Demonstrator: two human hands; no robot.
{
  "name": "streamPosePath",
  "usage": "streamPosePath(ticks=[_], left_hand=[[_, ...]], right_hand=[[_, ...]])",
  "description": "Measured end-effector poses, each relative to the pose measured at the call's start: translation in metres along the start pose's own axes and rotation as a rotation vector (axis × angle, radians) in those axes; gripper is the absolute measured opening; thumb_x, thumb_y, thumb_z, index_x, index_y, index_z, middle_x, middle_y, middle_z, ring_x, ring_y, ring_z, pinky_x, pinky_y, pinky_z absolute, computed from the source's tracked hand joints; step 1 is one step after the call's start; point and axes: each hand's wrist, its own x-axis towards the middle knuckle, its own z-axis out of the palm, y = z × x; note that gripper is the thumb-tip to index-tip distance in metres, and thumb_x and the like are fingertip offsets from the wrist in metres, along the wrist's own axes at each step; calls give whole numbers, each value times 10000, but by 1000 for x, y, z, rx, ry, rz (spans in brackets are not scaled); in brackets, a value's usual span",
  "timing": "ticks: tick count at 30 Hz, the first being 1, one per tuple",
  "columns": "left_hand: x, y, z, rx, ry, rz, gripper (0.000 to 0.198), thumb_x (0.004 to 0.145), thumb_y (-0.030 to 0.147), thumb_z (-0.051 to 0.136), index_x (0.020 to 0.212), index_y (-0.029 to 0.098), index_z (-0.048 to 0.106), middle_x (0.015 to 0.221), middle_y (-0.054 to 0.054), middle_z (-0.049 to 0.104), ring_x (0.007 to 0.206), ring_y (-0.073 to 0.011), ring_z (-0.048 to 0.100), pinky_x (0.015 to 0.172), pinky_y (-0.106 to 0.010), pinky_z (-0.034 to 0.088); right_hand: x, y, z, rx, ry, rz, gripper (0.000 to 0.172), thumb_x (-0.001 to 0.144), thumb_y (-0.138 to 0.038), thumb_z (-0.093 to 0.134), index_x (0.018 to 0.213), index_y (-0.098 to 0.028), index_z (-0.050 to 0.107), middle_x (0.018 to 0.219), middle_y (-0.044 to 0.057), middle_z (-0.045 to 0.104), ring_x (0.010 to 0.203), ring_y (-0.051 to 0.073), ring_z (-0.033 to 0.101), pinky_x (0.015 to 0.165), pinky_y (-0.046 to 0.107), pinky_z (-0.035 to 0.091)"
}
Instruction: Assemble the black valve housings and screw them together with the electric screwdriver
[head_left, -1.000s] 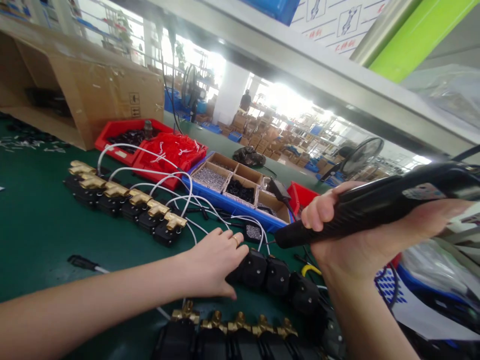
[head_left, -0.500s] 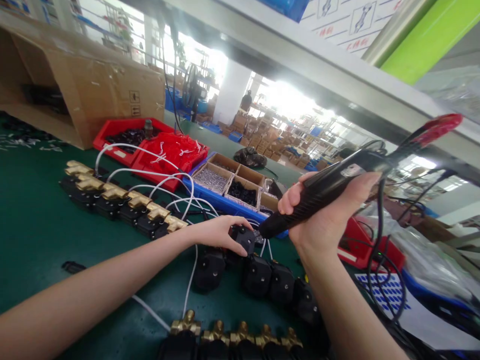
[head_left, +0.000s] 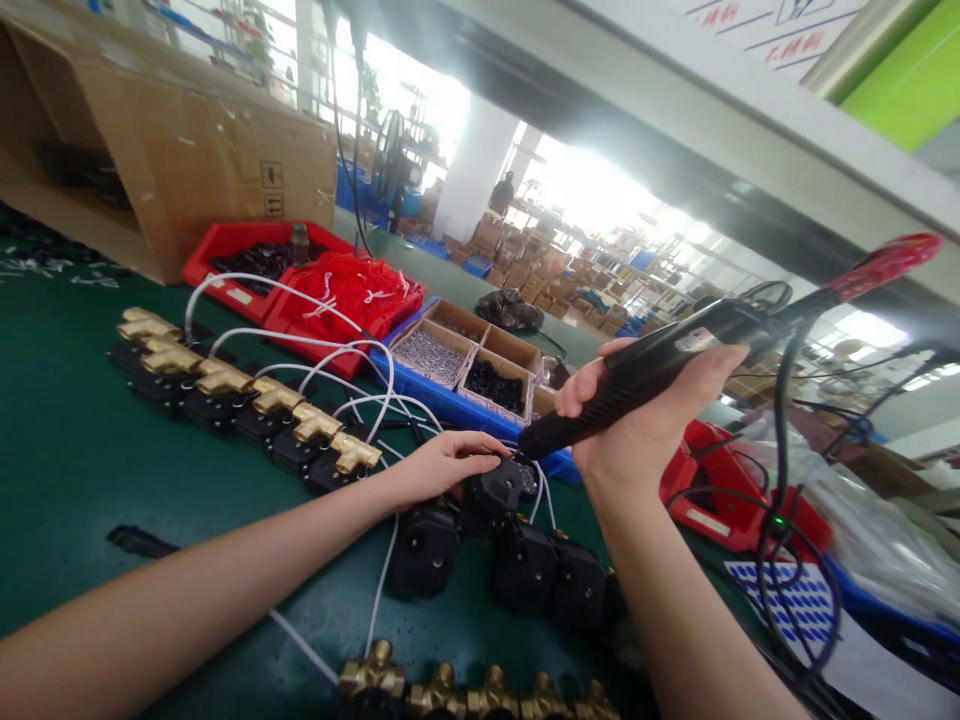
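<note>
My right hand point(head_left: 637, 420) is wrapped round a black corded electric screwdriver point(head_left: 607, 395), tilted with its tip down to the left. The tip meets or nearly meets the upper edge of a black plastic valve housing point(head_left: 495, 487); exact contact is hidden. My left hand point(head_left: 450, 465) grips that housing from its left and top, thumb and fingers close together. More black housings point(head_left: 426, 550) with screws in their faces stand just below and to the right. White cables point(head_left: 382, 580) run among them.
Brass-topped valve units point(head_left: 225, 378) form a row at left, another brass row point(head_left: 439, 695) at the near edge. Behind are red bins point(head_left: 307, 345), a blue tray point(head_left: 450, 408) with compartments of screws, and a cardboard box point(head_left: 210, 170). At right lie a looped cord point(head_left: 832, 590) and a label sheet point(head_left: 870, 650).
My left thumb has moved up from the housing's lower front to its top edge. The housing sits slightly lower in view, and the screwdriver tip stays beside it. The camera view has shifted slightly.
</note>
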Motion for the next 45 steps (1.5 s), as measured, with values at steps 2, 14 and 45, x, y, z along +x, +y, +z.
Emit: streamPosePath(ticks=[2,14,45], left_hand=[[-1,2,-1,-48,7,-25,462,735,461,731,1115,205,671,1003,-32,681,769,-158,625,544,-215,482],[-5,7,0,-109,94,-30,392,627,348,809,927,154,648,890,-26,678,679,-126,605,461,-176,443],[0,4,4,26,107,26,360,606,355,770,866,137,647,724,-8,636,562,-105,537,426,-174,423]], right_hand=[[-1,1,1,5,-2,-5,652,687,-858,518,667,-207,524,392,-63,453,305,114,400,288,216,312],[-2,7,8,14,-8,1,659,691,-865,500,675,-207,530,392,-66,456,304,112,409,302,214,328],[-9,6,4,20,-146,-12,675,693,-865,501,669,-193,567,388,-55,467,278,114,415,277,222,329]])
